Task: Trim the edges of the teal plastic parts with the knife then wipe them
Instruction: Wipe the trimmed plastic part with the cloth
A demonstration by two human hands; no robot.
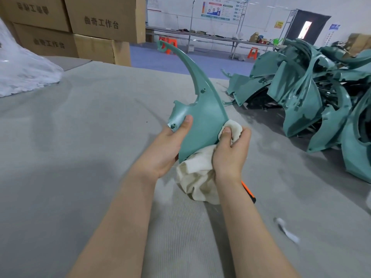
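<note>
Left hand (170, 145) grips the wide lower end of a teal plastic part (202, 113), thumb on its face, the narrow tip pointing up and away. Right hand (230, 151) pinches a cream cloth (197, 175) against the part's right edge (cloth hangs below both hands). An orange knife (249, 192) lies on the counter (80, 137) just behind the right wrist; a pile of teal parts (313, 93) sits farther right.

Stacked cardboard boxes (90, 27), blue floor (180, 59), long bench (210, 37), white wall (261, 15), perhaps posters (218, 11)

Teal part (202, 117), cloth (197, 177), both hands.
</note>
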